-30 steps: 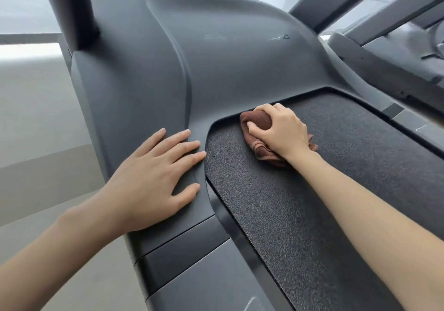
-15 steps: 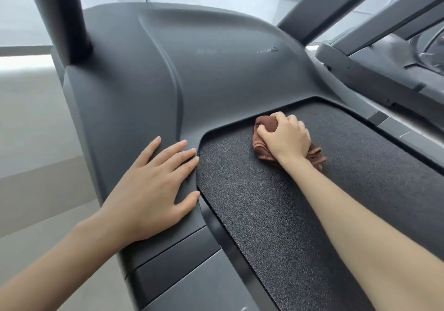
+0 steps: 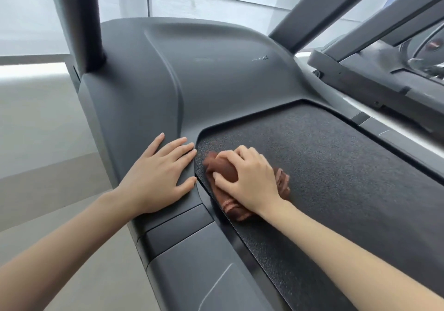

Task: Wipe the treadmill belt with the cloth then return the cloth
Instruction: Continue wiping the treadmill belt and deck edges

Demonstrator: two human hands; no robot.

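Right now right hand grips cloth at belt's near-left corner; unwiped belt stretches rightward; left hand flat on side cover.

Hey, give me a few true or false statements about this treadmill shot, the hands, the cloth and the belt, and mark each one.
1. The right hand grips the cloth on the belt. True.
2. The left hand holds a spray bottle. False: it lies flat on the cover beside the belt and holds nothing.
3. The cloth is white. False: it is brown.
4. The cloth sits near the belt's corner closest to the left hand. True.
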